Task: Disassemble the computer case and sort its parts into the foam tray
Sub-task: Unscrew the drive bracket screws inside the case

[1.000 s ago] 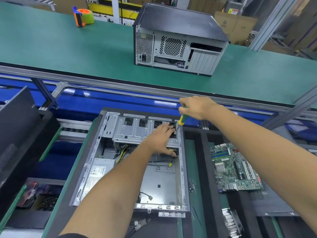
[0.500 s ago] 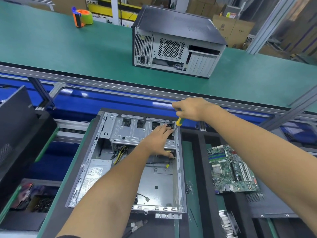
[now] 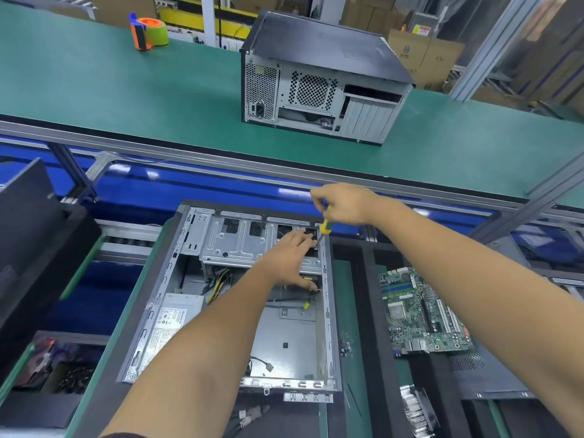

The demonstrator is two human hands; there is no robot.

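Open computer case (image 3: 227,298) lying flat before the person, its far right corner under both hands: right hand (image 3: 346,202), the nearer, grips the near-upright screwdriver (image 3: 325,227); left hand (image 3: 292,257), fingers spread, rests on the drive cage (image 3: 240,241) beside its tip

Open silver-grey sheet-metal computer case (image 3: 284,339): bare grey floor, black outer edge. Beside the case, right: green printed circuit motherboard (image 3: 422,314) with blue and white slot strips, on black foam tray (image 3: 369,298). Above the case's far right corner: yellow-and-green-handled screwdriver (image 3: 325,227). Beyond the case: plain green conveyor belt (image 3: 126,99); orange-and-blue tape dispenser (image 3: 147,32) with a lime-green roll.
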